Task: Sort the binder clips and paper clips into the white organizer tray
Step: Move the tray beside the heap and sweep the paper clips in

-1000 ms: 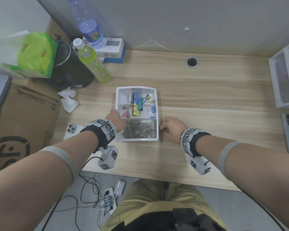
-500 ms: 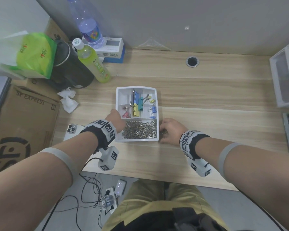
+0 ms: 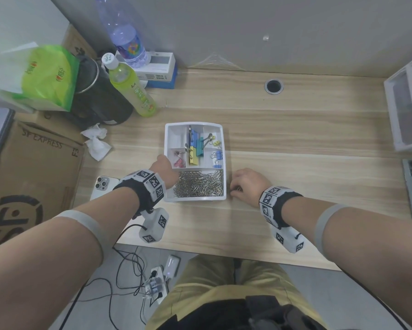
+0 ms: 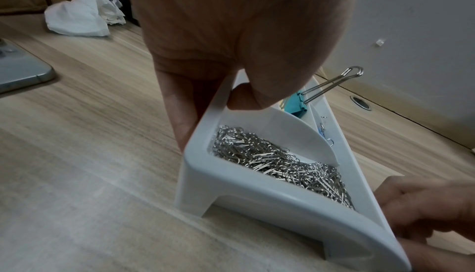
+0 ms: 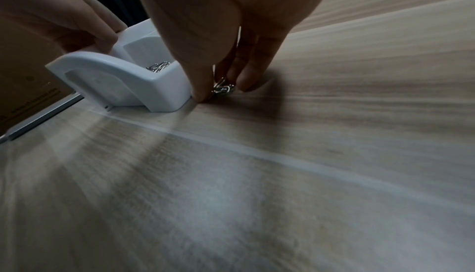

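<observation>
The right hand rests on the wooden desk just beside the near right corner of the white organizer tray. Its thumb and fingers are drawn in narrow around a small cluster of loose paper clips that lies on the desk touching the tray's outer wall; whether the clips are already lifted clear of the surface cannot be told.

Across the tray, the left hand holds the near left rim, thumb hooked inside the wall and fingers pressed against the outside, steadying it.

The step in hand looks like gathering the last stray paper clips. The next move likely calls for a firm pinch, a short lift over the low wall, and a release into the near compartment between the two hands, where the paper clip pile already lies. Thin wire flat on wood may slip from the fingertips.

The tray's long axis runs away from the person, its wide paper-clip compartment nearest the hands. Beyond the left hand's knuckles, the smaller compartments hold the binder clips, sorted by colour and size. The teal one has its wire handles slanting up toward the far right.
</observation>
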`<state>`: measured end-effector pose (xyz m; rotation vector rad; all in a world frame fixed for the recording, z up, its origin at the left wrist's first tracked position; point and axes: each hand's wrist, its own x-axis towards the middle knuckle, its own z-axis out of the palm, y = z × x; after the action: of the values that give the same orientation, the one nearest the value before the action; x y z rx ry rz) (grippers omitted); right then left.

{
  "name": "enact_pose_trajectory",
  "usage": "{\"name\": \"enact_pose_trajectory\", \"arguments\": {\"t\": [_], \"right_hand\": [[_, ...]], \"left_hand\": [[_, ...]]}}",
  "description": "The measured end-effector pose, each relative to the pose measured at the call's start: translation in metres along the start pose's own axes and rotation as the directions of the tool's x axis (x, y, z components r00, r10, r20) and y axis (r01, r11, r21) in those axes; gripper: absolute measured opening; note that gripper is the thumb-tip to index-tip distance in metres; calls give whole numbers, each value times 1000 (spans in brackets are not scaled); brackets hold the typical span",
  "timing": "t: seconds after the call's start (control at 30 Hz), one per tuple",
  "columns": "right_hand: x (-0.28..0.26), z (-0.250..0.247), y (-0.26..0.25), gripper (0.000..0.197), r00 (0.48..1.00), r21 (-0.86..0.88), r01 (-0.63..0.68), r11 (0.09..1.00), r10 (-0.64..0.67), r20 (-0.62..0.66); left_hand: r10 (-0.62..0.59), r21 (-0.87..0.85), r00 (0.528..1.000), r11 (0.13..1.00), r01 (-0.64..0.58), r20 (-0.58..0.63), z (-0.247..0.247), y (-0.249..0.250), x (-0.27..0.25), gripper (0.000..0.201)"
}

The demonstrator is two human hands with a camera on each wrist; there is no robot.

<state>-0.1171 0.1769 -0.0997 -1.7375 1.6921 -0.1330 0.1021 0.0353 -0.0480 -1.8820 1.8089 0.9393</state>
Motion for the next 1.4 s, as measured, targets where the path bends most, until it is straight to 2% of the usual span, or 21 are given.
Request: {"name": "enact_pose_trajectory", "arguments": {"t": [0.17,0.3,0.4,0.53,0.8,1.2,1.4], "right_hand": [[-6,-4,5,25,998,-3,43,999,-43,-35],[-3,-6,9,32,995,0,100,995,-100,18],[0,-3,9,29,991,1,131,991,-131,35],[1,1,5,22,993,-11,101,995,-100,55],[-4,4,0,23,996,-84,74,994,-69,60],[-6,16,1,21,990,23,118,993,-115,-77],[-10,4,-2,20,994,172,8,985,11,-108]], "left_hand": [[0,6,1000,1000,0,17,0,0,1,24],[-3,7,1000,1000,2,13,1,-1,2,22],[4,21,1000,1000,-5,8,1,-2,2,22],[5,20,1000,1000,-5,-4,1,-2,2,21],[-8,18,1000,1000,8,-6,2,-1,2,23],[-3,4,1000,1000,3,1,1,-1,2,22],[-5,5,1000,1000,5,-12,2,-2,2,26]]}}
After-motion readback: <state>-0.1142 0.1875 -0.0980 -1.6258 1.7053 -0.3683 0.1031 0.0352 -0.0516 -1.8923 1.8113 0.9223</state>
